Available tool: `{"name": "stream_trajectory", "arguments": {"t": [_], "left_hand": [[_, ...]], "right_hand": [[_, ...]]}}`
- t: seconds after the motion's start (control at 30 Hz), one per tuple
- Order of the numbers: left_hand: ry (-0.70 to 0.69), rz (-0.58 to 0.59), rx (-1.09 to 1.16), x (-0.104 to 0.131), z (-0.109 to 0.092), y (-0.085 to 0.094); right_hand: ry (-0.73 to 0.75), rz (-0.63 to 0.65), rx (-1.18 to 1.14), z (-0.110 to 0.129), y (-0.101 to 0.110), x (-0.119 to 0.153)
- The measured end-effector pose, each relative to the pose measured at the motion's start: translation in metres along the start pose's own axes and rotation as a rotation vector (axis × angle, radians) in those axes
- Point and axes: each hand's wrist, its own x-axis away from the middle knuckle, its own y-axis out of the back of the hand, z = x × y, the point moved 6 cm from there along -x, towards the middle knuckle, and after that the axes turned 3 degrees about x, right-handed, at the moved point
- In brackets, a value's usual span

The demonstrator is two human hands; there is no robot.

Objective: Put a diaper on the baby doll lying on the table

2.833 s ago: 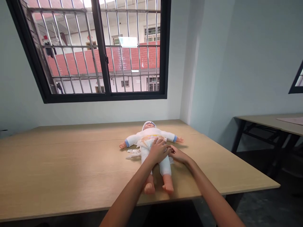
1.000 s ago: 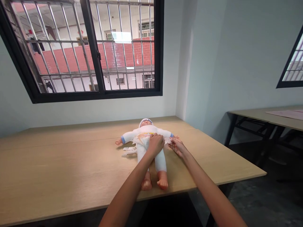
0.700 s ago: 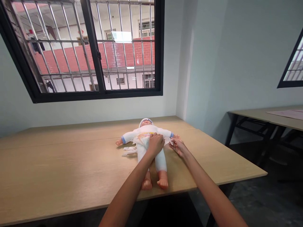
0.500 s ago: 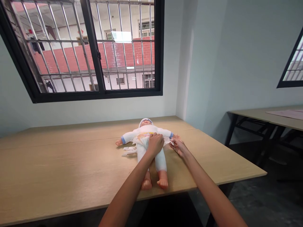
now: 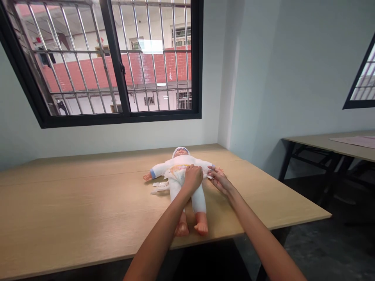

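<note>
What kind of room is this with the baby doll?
Probably a plain practice or training room: a long wooden table, a barred window facing brick buildings, and a second table. Both hands work on a baby doll.

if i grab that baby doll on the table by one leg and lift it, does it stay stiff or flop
Probably part floppy: the doll has a cloth-covered body and legs, so the middle may sag. Its bare feet look like moulded plastic, likely firm to grip. Lying flat with arms spread, it seems unlikely to roll. The left hand rests on its belly, the right hand at its side.
</note>
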Motion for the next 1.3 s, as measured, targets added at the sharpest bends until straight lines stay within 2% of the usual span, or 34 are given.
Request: {"name": "stream_trajectory", "arguments": {"t": [0.13,0.27,0.4,0.5,0.67,1.03,1.17,1.3], "left_hand": [[0.025,0.024,-0.033,-0.016,-0.005,-0.004],[0.039,0.021,-0.057,-0.022,-0.007,-0.007],[-0.01,-0.001,-0.066,-0.016,-0.011,-0.008],[-0.015,-0.032,-0.067,-0.012,-0.013,-0.008],[-0.073,-0.125,-0.046,-0.006,-0.018,-0.006],[-0.153,-0.107,-0.078,0.01,-0.025,-0.008],[-0.129,-0.121,-0.128,0.016,-0.032,-0.011],[-0.137,-0.123,-0.145,0.02,-0.04,-0.013]], "right_hand": [[0.059,0.029,0.012,0.006,-0.004,0.002],[0.131,-0.043,0.038,0.009,0.001,0.001],[0.201,-0.118,0.173,0.013,0.006,-0.003],[0.212,-0.115,0.253,0.013,0.008,-0.007],[0.205,-0.083,0.26,0.011,0.01,-0.007],[0.229,-0.081,0.313,0.023,0.007,-0.014],[0.215,-0.044,0.454,0.044,-0.006,-0.021],[0.234,0.149,0.687,0.066,-0.045,-0.026]]}}
